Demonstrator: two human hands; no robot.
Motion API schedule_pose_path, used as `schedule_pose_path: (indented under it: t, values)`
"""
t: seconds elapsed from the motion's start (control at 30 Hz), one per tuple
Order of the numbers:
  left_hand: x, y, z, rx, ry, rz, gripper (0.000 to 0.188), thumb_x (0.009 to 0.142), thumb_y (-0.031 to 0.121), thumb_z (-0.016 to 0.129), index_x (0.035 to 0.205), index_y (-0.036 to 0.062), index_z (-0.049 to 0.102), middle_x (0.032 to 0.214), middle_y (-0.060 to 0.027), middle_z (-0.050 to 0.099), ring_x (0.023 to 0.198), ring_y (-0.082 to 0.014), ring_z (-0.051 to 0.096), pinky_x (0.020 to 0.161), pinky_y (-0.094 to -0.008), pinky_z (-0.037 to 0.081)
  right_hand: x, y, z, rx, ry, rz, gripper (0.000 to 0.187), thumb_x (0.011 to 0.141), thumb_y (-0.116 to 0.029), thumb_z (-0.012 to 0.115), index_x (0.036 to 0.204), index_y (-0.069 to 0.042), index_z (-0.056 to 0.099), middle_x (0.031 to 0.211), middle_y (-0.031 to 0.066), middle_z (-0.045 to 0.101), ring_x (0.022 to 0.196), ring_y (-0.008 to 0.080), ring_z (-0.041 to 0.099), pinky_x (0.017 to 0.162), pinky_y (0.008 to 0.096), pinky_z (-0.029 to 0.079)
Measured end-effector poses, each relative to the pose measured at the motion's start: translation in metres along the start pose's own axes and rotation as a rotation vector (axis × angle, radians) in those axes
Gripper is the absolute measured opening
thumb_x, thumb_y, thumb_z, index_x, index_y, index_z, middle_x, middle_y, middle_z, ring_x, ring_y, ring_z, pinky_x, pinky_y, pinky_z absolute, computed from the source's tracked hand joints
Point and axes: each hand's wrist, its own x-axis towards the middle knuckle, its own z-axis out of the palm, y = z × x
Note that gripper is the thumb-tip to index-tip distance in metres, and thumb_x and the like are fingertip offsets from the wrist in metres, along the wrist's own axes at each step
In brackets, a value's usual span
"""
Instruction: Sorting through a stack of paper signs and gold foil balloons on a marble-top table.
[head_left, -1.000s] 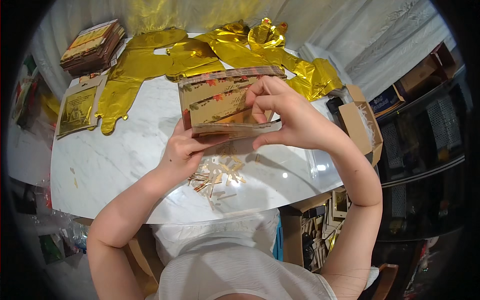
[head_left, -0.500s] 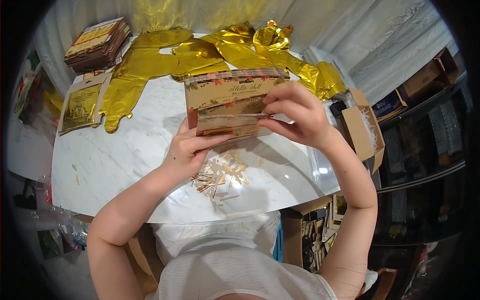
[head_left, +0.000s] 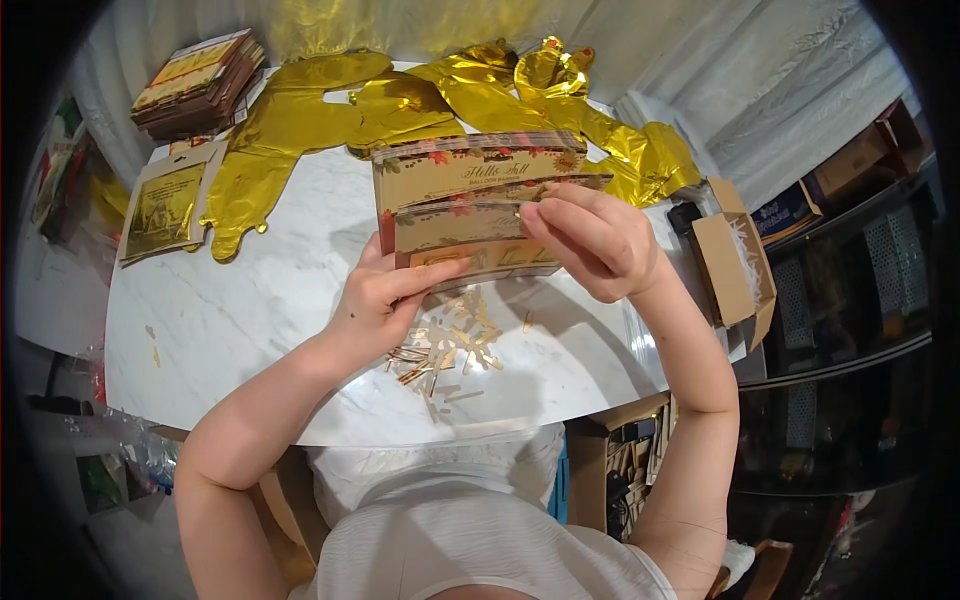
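Observation:
My left hand [head_left: 375,305] is closed round the lower left of a stack of printed cardboard cards [head_left: 475,165] with autumn-leaf borders, held up over the table. Its index finger lies across the front card [head_left: 450,235], which leans apart from the thick stack behind it. The thumb side is hidden by the cards. My right hand [head_left: 605,245] is pinched at the upper right edge of the front cards, fingertips pressed together. Below the stack, small tan and gold cut-out strips [head_left: 455,345] lie loose in a heap on the white marbled table [head_left: 260,300].
Flat gold foil balloons [head_left: 300,115] spread along the table's back. A stack of printed cards [head_left: 195,85] stands at the far left, near a packaged gold item [head_left: 165,205]. An opened cardboard box [head_left: 725,260] sits at the right edge; another box [head_left: 590,470] is below the table.
My right fingers have moved up along the cards' right edge and curled tighter. The front card shows more of its face, and a card behind it fans out to the right.

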Motion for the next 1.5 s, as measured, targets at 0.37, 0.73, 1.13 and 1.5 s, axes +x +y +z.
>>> schedule_pose_path:
  t: [0.37,0.73,1.13,1.5]
  values:
    - [-0.002,0.001,0.001,0.034,0.012,-0.033,0.060,0.080,-0.016,0.060,0.125,0.0193,0.077,0.125,-0.0095,0.074,0.124,-0.0330,0.060,0.113,-0.0450,0.039,-0.010,-0.008,0.014,0.113,0.006,0.292,0.031,0.075,0.010,0.081,0.103,0.004,0.069,0.109,0.0172,0.069,0.088,0.0354,0.072,0.080,0.0403,0.060]
    - [-0.001,0.001,0.001,0.042,0.014,0.003,0.061,0.080,-0.016,0.061,0.125,0.0202,0.077,0.124,-0.0099,0.075,0.124,-0.0321,0.062,0.115,-0.0445,0.038,-0.009,0.003,-0.004,-0.064,-0.081,-0.069,0.030,0.076,0.003,0.083,0.103,0.007,0.071,0.116,0.0188,0.068,0.094,0.0353,0.074,0.076,0.0375,0.062]
    - [-0.001,-0.002,0.003,0.042,0.027,0.033,0.061,0.078,-0.017,0.060,0.125,0.0189,0.077,0.123,-0.0102,0.075,0.123,-0.0326,0.063,0.114,-0.0457,0.039,-0.012,-0.006,0.019,-0.088,-0.009,0.045,0.035,0.078,-0.003,0.084,0.111,-0.003,0.071,0.118,0.0120,0.068,0.110,0.0334,0.069,0.101,0.0505,0.058]
    - [-0.001,0.002,0.000,0.038,-0.011,0.020,0.062,0.078,-0.018,0.060,0.124,0.0197,0.078,0.125,-0.0081,0.074,0.126,-0.0350,0.058,0.110,-0.0454,0.043,0.009,-0.026,-0.015,0.189,-0.024,0.429,0.034,0.085,0.000,0.079,0.116,0.000,0.068,0.115,0.0126,0.068,0.104,0.0276,0.068,0.089,0.0357,0.056]
